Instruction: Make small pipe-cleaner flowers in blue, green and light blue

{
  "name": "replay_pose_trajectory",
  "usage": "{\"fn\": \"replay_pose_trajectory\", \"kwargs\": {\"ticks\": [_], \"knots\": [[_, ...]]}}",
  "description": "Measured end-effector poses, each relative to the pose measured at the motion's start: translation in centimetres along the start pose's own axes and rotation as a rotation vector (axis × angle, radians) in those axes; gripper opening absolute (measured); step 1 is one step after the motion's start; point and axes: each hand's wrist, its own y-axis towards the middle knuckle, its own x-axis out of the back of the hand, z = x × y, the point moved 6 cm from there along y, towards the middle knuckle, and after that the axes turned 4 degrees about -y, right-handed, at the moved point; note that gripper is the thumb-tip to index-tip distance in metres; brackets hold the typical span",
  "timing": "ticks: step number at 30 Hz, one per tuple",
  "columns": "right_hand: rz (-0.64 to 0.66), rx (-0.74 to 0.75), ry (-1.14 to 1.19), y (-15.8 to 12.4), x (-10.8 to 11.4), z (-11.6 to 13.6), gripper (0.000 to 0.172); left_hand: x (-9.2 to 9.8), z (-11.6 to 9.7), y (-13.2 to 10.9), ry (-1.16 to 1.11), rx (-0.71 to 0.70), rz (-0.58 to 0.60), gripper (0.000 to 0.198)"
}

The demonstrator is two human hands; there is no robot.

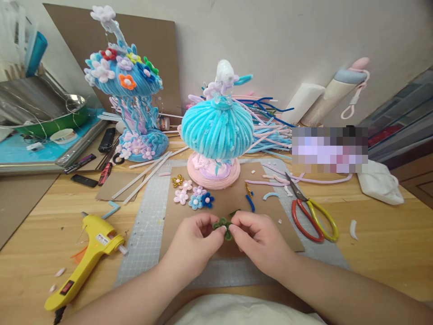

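Both my hands meet over a brown cardboard sheet (264,207) near the table's front. My left hand (192,243) and my right hand (259,241) pinch a small green pipe-cleaner flower (223,227) between their fingertips. Just beyond it lie several small finished flowers (192,197) in white, pink and blue. Behind those stands a turquoise pipe-cleaner mushroom (217,128) on a pink base. A taller blue mushroom (126,85) covered in coloured flowers stands at the back left.
A yellow glue gun (89,257) lies at the front left. Red-and-yellow scissors (313,214) lie to the right. A heap of loose pipe cleaners (270,131) sits behind the mushroom. White glue sticks (145,176), a grey cutting mat (145,234) and a green bowl (50,122) are at left.
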Motion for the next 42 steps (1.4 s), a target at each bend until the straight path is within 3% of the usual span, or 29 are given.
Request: {"fn": "replay_pose_trajectory", "kwargs": {"ticks": [9, 13, 20, 26, 42], "knots": [[0.017, 0.007, -0.006, 0.1, -0.1, -0.2, 0.023, 0.1, 0.2, 0.1, 0.022, 0.008, 0.0, 0.016], [0.037, -0.075, 0.085, 0.2, -0.3, -0.8, 0.023, 0.0, 0.1, -0.1, -0.06, 0.081, 0.037, 0.021], [0.096, -0.085, 0.21, 0.1, -0.5, -0.7, 0.026, 0.3, 0.4, 0.1, -0.133, 0.052, -0.006, 0.023], [0.097, -0.064, 0.085, 0.1, -0.8, -0.7, 0.026, 0.1, 0.1, 0.0, -0.217, 0.075, 0.009, 0.024], [0.05, 0.012, 0.0, 0.1, -0.2, 0.0, 0.024, -0.1, -0.5, -0.1, -0.147, 0.035, 0.002, 0.019]]}}
